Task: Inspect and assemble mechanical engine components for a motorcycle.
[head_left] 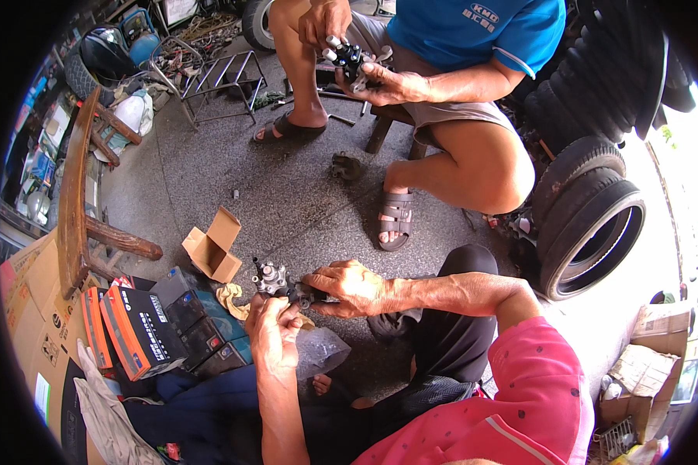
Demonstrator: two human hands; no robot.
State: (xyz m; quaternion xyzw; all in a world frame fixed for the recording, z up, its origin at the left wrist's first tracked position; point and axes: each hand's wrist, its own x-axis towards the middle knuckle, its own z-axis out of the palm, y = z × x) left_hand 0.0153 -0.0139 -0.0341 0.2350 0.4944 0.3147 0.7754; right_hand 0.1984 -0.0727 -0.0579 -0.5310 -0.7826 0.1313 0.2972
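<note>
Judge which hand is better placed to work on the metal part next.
Right, probably: the left hand cradles the metal part from below, while the right hand only touches its side, fingers free.

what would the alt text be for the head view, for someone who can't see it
Seen from above, the person's left hand and right hand grip a small grey metal part over a concrete floor. Opposite, a seated person in a blue shirt handles a similar part, with an open cardboard box and tyres nearby.
</note>
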